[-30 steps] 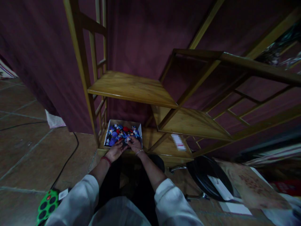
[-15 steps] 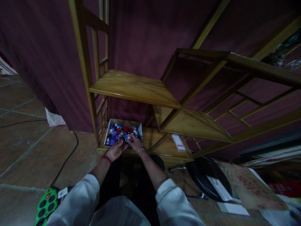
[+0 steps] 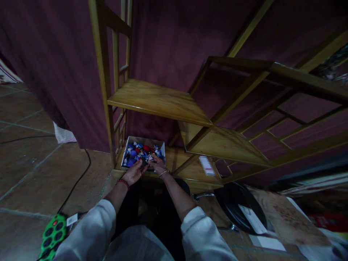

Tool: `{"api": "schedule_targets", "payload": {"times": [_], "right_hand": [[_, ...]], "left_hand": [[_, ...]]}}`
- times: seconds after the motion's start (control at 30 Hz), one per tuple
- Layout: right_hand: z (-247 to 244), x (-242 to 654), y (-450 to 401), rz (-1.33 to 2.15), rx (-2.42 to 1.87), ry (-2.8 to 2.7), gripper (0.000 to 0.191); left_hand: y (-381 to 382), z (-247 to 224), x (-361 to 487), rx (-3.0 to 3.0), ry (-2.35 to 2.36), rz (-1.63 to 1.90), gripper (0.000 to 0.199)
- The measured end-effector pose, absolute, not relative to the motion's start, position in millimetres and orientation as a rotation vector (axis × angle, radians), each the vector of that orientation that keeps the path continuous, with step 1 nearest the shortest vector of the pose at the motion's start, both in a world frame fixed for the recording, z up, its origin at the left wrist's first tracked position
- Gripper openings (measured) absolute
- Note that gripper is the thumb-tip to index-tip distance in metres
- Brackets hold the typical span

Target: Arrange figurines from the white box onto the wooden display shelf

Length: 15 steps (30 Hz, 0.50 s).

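A shallow white box [image 3: 162,148] sits on the lowest shelf, filled with several small figurines [image 3: 133,153] in blue, purple and red. Over its front edge, my left hand [image 3: 133,174], with a red bead bracelet at the wrist, pinches the dark round base of a small figurine [image 3: 145,161]. From the other side my right hand [image 3: 158,165], wearing a silver bangle, has its fingers closed on the figurine's upper part. My fingers hide much of it, so its details are too small to tell.
A wooden display rack [image 3: 160,101] surrounds the box, with a shelf above it. A blurred white-and-pink item [image 3: 206,165] lies on the lower shelf to the right. A black round stool [image 3: 233,203] stands right, and a green power strip [image 3: 53,235] lies on the tiled floor.
The view has shifted slightly. My right fingers have drawn in a little closer around the figurine; my left hand has hardly moved.
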State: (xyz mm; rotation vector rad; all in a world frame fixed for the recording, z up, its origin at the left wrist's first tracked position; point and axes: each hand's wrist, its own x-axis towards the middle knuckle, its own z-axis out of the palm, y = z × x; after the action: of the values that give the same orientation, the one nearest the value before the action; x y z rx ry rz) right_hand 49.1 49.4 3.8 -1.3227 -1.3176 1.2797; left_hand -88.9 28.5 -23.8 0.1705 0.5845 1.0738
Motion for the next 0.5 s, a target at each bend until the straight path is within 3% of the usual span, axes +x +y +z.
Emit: {"api": "schedule_targets", "payload": {"times": [0.5], "right_hand": [[10.1,49.3,49.1,1.433,-1.277,-1.201,0.045]], "left_hand": [[27.5,-22.6,-90.0,0.192,0.603,1.047,0.011]]}}
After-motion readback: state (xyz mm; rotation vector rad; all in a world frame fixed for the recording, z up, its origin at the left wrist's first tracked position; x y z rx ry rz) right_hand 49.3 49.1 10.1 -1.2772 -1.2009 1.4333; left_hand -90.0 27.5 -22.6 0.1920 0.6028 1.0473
